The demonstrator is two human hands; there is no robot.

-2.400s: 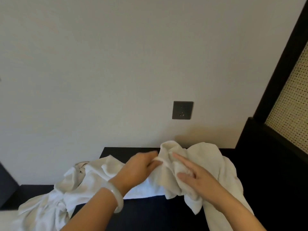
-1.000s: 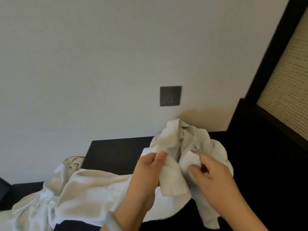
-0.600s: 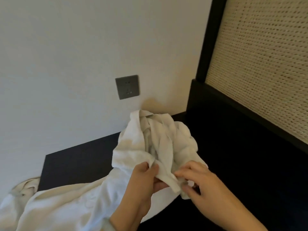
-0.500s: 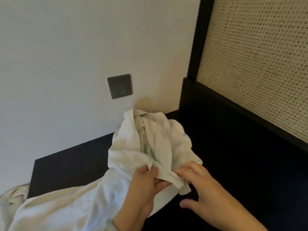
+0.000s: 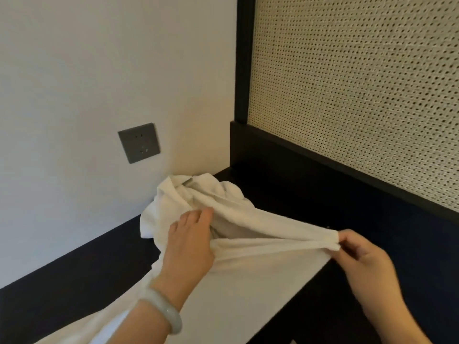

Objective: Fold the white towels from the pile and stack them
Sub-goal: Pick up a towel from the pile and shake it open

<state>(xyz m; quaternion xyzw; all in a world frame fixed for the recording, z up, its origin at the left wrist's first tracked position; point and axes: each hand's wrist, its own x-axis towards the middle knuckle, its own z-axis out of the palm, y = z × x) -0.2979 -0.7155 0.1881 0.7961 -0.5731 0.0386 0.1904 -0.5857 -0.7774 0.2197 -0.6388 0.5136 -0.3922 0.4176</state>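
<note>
Right hand [image 5: 365, 266] pinches white towel [image 5: 260, 244] corner, left hand [image 5: 191, 244] grips the bunched edge over the dark tabletop [image 5: 74, 276]; I'd slide left along the hem to the next corner, keeping tension, then shake flat.

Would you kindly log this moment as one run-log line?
phase: unfolding | left hand: grips towel | right hand: pinches towel corner | towel: stretched between hands
</note>
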